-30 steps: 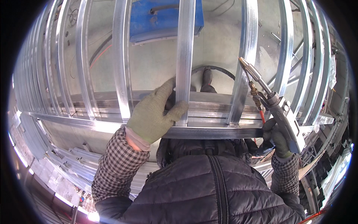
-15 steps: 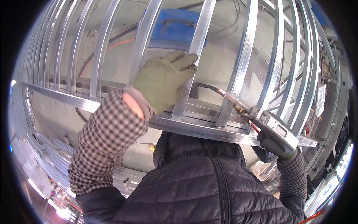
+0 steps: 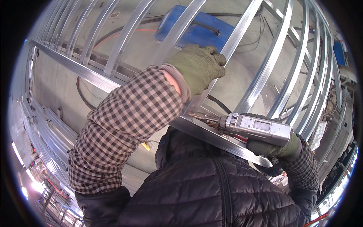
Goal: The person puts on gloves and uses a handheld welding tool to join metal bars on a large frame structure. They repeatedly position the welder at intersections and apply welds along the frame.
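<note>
- Left hand point(image 3: 198, 68), in a green glove near the centre of the frame, has its fingers curled over a slanting metal bar point(image 3: 240, 32); its thumb is hidden.
- Right hand point(image 3: 278, 147), also gloved, grips a silver torch-like tool point(image 3: 261, 126) at the right of centre.
- That tool's narrow nozzle point(image 3: 204, 117) points left, its tip near the bar's lower end; whether they touch cannot be told.
- Below the nozzle, a metal rail point(image 3: 211, 137) slants down toward the lower right.
- Behind the bars, a blue box point(image 3: 206, 32) sits at upper centre.
</note>
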A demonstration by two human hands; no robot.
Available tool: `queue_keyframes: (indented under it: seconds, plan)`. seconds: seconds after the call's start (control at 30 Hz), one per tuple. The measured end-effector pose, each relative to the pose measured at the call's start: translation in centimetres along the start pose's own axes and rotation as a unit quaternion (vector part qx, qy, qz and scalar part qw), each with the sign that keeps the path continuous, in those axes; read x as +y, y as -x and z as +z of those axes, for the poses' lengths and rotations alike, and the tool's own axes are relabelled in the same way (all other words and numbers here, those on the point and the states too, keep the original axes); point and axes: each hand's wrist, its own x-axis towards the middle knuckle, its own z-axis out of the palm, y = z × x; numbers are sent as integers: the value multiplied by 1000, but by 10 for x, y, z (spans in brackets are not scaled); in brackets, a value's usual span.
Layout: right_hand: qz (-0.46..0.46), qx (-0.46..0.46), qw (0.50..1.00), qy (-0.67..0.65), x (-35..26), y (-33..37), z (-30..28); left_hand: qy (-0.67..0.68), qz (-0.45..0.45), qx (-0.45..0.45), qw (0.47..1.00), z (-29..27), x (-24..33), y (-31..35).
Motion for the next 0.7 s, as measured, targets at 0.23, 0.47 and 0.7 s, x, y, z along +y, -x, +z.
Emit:
queue_keyframes:
  seconds: [0.23, 0.47, 0.7]
  plan:
    - [156, -40, 977, -141, 4, -7, -5, -8, -13, -10, 1000, -4, 6, -4]
    - [140, -44, 979, -144, 20, -6, -6, 2, -20, -17, 1000, -5, 7, -5]
    - [97, -27, 986, -134, 25, -10, -3, 5, -25, -13, 1000, -7, 9, -6]
